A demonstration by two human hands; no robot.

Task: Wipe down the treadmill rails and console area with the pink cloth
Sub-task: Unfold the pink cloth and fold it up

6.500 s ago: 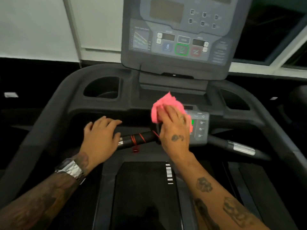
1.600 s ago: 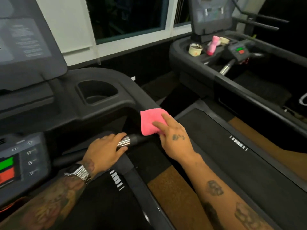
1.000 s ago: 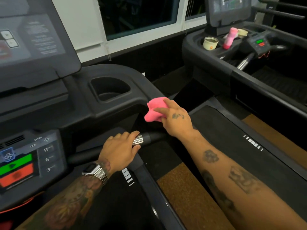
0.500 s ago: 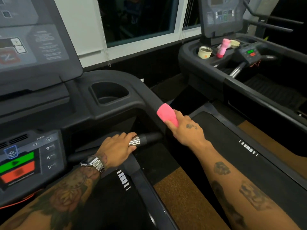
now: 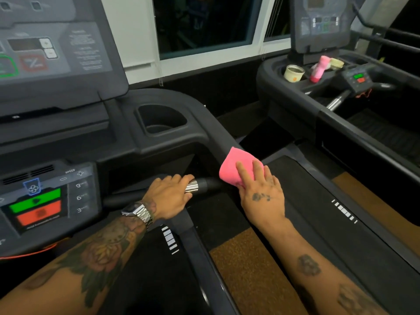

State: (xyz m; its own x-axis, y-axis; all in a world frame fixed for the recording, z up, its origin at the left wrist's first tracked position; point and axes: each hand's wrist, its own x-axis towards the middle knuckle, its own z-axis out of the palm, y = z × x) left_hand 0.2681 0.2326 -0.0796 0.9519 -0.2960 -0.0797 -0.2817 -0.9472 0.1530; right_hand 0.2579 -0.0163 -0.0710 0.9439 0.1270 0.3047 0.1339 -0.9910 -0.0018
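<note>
The pink cloth (image 5: 236, 165) lies folded over the treadmill's right side rail (image 5: 218, 133), just below the curve from the console tray. My right hand (image 5: 261, 192) presses it onto the rail with fingers spread flat. My left hand (image 5: 169, 198) is wrapped around the front handlebar (image 5: 200, 185) at its chrome sensor band. The console screen (image 5: 56, 48) stands at the upper left, and the speed button panel (image 5: 45, 196) sits low on the left.
An empty cup holder (image 5: 161, 120) sits in the console tray. A second treadmill (image 5: 341, 114) stands to the right, holding a paper cup (image 5: 293, 73) and a pink bottle (image 5: 319, 69). Brown floor (image 5: 247, 264) shows between the decks. A window (image 5: 204, 23) is ahead.
My right hand slid the pink cloth from the handlebar end up onto the side rail and down along it. My left hand stayed on the handlebar.
</note>
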